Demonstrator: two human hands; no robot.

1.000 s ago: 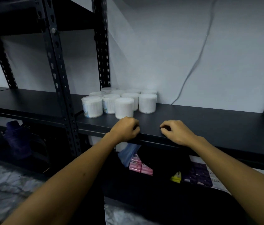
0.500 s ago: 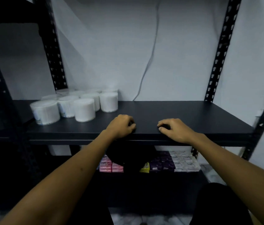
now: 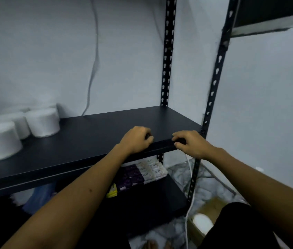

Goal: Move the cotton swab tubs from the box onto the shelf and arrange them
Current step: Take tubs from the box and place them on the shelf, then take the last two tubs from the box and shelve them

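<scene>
Our left hand (image 3: pixel 138 140) and right hand (image 3: pixel 189 143) curl empty on the shelf (image 3: pixel 106 130) front edge; leaning there could jolt the tubs (image 3: pixel 42 122) at its left end.

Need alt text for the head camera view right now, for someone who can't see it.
Both hands, left hand and right hand, rest curled and empty on the front edge of a black shelf. White cotton swab tubs stand clustered at the shelf's far left. Lower right on the floor, a cardboard box shows another tub inside.
</scene>
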